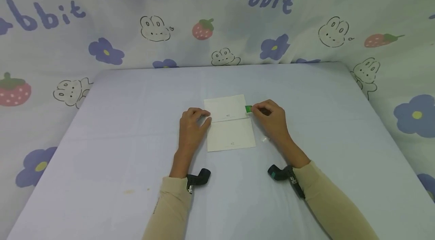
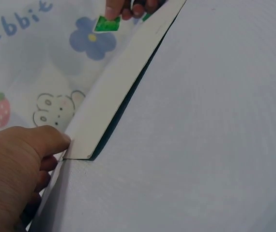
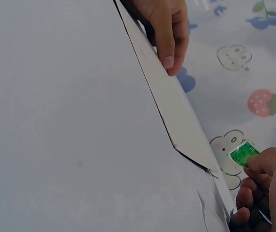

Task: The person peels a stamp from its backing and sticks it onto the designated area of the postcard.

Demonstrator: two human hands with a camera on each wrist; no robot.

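Observation:
A cream folded card [image 1: 231, 136] lies opened out flat, its crease running from left to right, with a small dark print on each panel. My left hand [image 1: 193, 126] touches its left edge near the crease, thumb and fingertips slightly apart. In the right wrist view, fingers of that hand [image 3: 166, 41] press on the card's surface. My right hand [image 1: 272, 117] pinches a small green sticker [image 3: 243, 153] with a white border between thumb and index finger. It overlaps the upper panel's right edge in the head view. The other right fingers are curled beneath.
A small shiny clear scrap [image 1: 265, 139] lies right of the card, beside my right wrist. Dark wrist cameras [image 1: 200, 177] jut inward from both sleeves. The white-covered table [image 1: 136, 111] meets a patterned curtain [image 1: 190, 5] at the back.

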